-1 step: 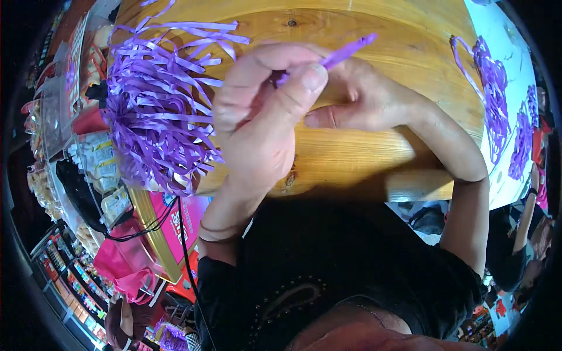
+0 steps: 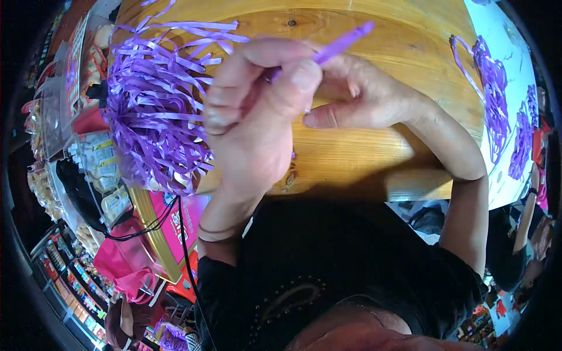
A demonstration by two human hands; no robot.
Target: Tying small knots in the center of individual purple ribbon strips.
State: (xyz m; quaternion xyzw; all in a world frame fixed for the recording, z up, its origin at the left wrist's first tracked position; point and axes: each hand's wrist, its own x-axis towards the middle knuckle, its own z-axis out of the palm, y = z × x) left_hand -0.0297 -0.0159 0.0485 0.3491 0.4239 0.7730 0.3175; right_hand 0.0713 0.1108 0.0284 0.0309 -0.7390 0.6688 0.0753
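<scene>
Between the thumb and fingers of my left hand [image 2: 252,117] is a narrow purple ribbon [image 2: 346,42], folded or twisted into a thin strip. Its free end points up and to the right. My right hand [image 2: 366,96] is just to the right, thumb held apart from its fingers; the fingertips are partly hidden behind my left hand and the ribbon. Both hands are raised over the wooden table [image 2: 410,35]. Left of them lies a big loose heap of shiny purple ribbons [image 2: 155,99], many strands tangled together.
More purple ribbon bundles [image 2: 494,99] lie on a white surface [image 2: 462,17] at the right. Clear plastic containers with packets [image 2: 96,158] and a pink bag [image 2: 126,269] crowd the left side. A black cable [image 2: 186,251] hangs there. Other people are at the lower left and right.
My left hand has shifted slightly left with the ribbon, whose free end is a little higher. My right hand has hardly moved.
</scene>
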